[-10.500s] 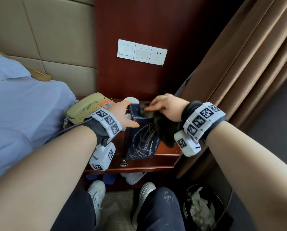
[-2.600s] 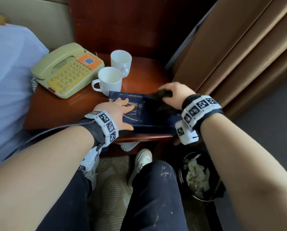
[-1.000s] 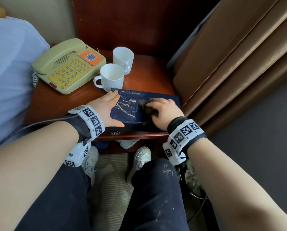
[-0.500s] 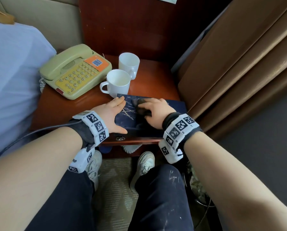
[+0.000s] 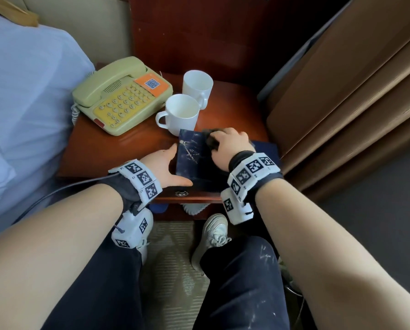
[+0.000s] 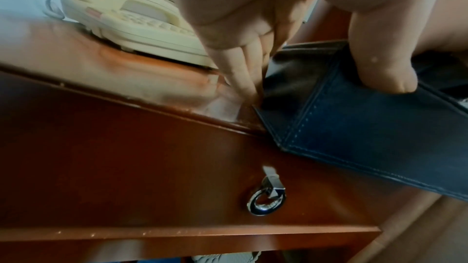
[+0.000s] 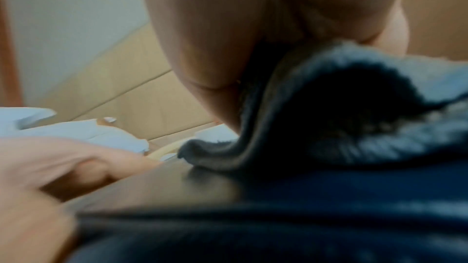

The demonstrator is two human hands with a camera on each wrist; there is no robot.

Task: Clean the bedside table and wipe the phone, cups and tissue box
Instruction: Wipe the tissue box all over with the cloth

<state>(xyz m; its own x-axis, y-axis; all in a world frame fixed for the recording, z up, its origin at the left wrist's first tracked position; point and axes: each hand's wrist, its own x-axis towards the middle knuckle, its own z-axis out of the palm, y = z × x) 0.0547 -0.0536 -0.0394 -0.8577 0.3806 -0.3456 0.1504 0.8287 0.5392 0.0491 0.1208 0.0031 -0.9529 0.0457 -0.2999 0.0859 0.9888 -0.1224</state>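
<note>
Two cups [image 5: 182,113] [image 5: 197,86], one phone [image 5: 121,96], one tissue box [image 5: 191,158], one cloth [image 5: 211,141]

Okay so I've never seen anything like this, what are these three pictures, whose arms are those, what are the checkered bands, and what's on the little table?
No machine here: a person cleaning, with cameras strapped on. The patterned bands hold wrist cameras. The wide picture comes from the head; the two close-ups look along each hand.

On the bedside table sit a phone, two white cups and a dark blue tissue box lying flat. The left hand steadies the box's end, thumb on top. The right hand presses a dark cloth onto the box, wiping it.
</note>
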